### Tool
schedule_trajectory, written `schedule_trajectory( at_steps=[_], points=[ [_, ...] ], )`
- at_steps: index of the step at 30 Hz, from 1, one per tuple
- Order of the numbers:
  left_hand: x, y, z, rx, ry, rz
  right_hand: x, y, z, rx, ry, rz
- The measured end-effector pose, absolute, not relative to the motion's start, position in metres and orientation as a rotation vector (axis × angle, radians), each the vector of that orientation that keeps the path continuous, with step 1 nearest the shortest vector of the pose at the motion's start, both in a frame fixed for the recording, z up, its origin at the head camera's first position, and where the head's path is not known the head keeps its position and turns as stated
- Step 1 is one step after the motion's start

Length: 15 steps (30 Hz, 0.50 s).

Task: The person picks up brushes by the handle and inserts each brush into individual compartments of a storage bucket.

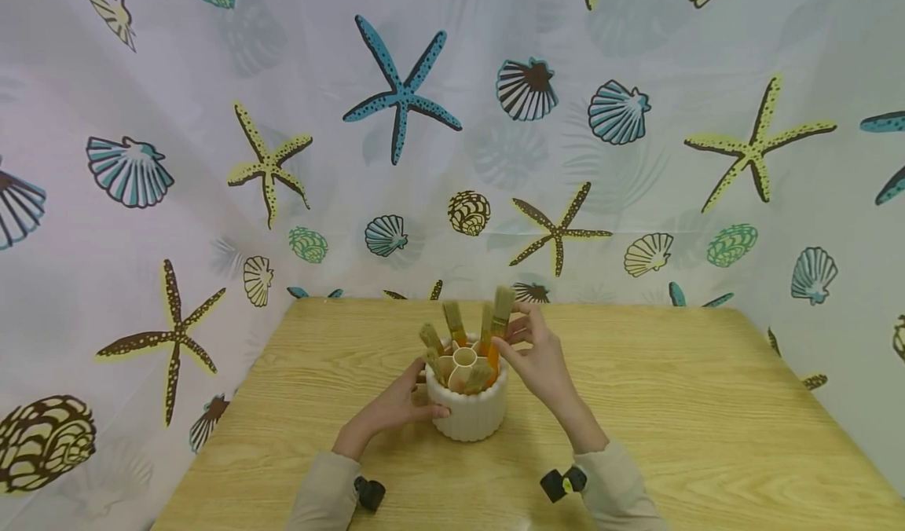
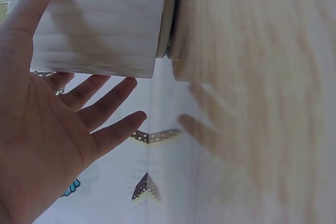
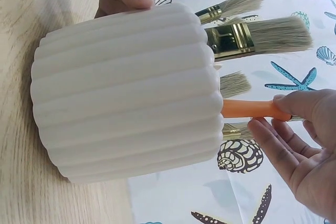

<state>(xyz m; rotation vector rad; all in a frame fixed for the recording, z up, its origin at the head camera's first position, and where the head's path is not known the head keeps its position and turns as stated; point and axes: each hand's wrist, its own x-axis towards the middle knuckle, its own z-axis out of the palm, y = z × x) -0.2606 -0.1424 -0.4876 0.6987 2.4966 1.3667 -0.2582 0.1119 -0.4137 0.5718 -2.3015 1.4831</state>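
Note:
A white ribbed brush holder (image 1: pixel 470 417) with a round opening in its middle stands upright on the table. My left hand (image 1: pixel 390 407) holds its left side, thumb on the front and fingers farther back; in the left wrist view the little finger sits apart from the holder (image 2: pixel 105 24). At the right rim my right hand (image 1: pixel 543 356) pinches a paintbrush (image 1: pixel 503 307) by its orange handle (image 3: pixel 252 108). This brush points bristles up, and the handle's lower end is hidden inside the holder. Several other paintbrushes (image 1: pixel 454 317) stand bristles up in the compartments around the opening.
The wooden table (image 1: pixel 672 405) extends to both sides of the holder. A white curtain (image 1: pixel 318 162) printed with starfish and shells hangs behind the table and along its sides. Each sleeved wrist carries a small black camera (image 1: pixel 369 493).

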Motion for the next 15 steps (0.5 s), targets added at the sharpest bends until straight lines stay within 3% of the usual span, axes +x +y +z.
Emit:
schedule_trajectory(
  at_steps=[5,15],
  points=[
    [-0.27,-0.145,-0.504,0.689,2.515,1.362,-0.25,0.109,-0.407,0.583,-2.292,1.489],
    [-0.271,-0.145,-0.504,0.7,2.508,1.358,-0.233,0.103,-0.394,0.621,-2.285,1.485]
  ],
)
